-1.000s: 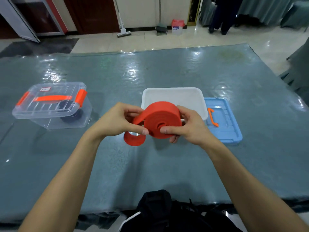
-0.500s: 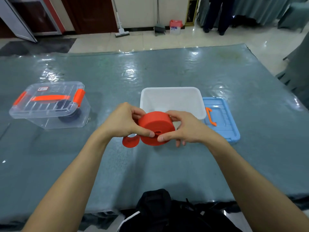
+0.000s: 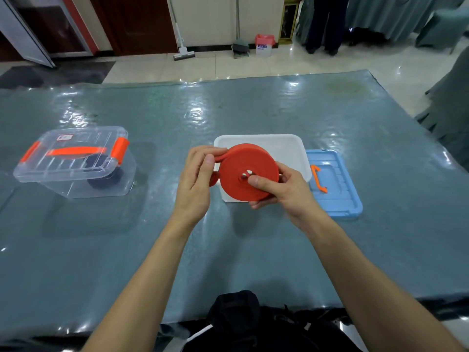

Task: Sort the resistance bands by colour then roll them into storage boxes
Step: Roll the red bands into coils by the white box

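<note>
Nearest the camera, a black garment (image 3: 236, 321) lies at the near edge of the bench (image 3: 228, 255), whose grey-green top is covered in glossy clear sheeting. Two bare forearms reach forward over it. They meet at a red resistance band (image 3: 243, 166), wound into a thick coil and held in the air with its flat face toward the camera, in front of the near wall of the white box (image 3: 284, 146). The left hand (image 3: 195, 184) pinches the band's loose tail at the coil's upper left, thumb on top and fingers curled behind. The right hand (image 3: 284, 191) grips the coil itself, its thumb pressing near the small centre hole and its fingers wrapped under and behind. The white box stands open, and a blue lid (image 3: 335, 186) with an orange handle lies flat against its right side. Well apart to the left sits a clear box (image 3: 73, 161), closed with orange latches, with a dark roll (image 3: 104, 176) showing through its wall. Beyond the bench, on the pale tiled floor (image 3: 253, 64), are a mop (image 3: 184, 53), a dustpan (image 3: 239, 47), a pink bin (image 3: 264, 44) and a person's legs (image 3: 322, 24).
</note>
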Demonstrator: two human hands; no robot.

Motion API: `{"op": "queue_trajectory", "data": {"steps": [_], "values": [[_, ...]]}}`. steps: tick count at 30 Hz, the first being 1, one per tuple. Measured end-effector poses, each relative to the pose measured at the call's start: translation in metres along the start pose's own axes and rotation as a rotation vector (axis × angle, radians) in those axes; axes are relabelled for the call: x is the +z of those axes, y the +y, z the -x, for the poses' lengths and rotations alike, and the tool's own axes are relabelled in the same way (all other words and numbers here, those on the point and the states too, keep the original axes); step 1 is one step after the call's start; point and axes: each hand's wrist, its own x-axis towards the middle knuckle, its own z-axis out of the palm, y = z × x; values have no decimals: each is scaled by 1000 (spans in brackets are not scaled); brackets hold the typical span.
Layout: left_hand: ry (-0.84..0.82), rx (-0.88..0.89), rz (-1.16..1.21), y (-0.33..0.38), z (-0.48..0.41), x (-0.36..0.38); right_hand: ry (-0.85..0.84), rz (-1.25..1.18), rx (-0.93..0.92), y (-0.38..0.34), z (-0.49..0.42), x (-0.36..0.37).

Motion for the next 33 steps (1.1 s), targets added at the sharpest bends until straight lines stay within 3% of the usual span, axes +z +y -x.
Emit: {"op": "queue_trajectory", "data": {"steps": [5, 11, 14, 17, 20, 22, 24, 33], "values": [[151, -78, 136, -14, 9, 18, 63, -121, 47, 11, -2, 11], [91, -220, 230, -26, 12, 20, 135, -209, 111, 17, -7, 23], [103, -210, 194, -36, 1, 13, 34, -182, 166, 16, -7, 24], [92, -259, 172, -40, -14, 9, -51, 172, 162, 17, -13, 11], [24, -265, 95, -43, -32, 13, 62, 775, -98, 19, -24, -9], [-18, -286, 76, -47, -46, 23, 65, 1021, -253, 16, -36, -20], [-44, -315, 48, -51, -61, 33, 67, 1079, -285, 10, -52, -28], [-140, -588, -8, -95, -123, 74, 28, 1164, -43, 24, -140, -61]]}}
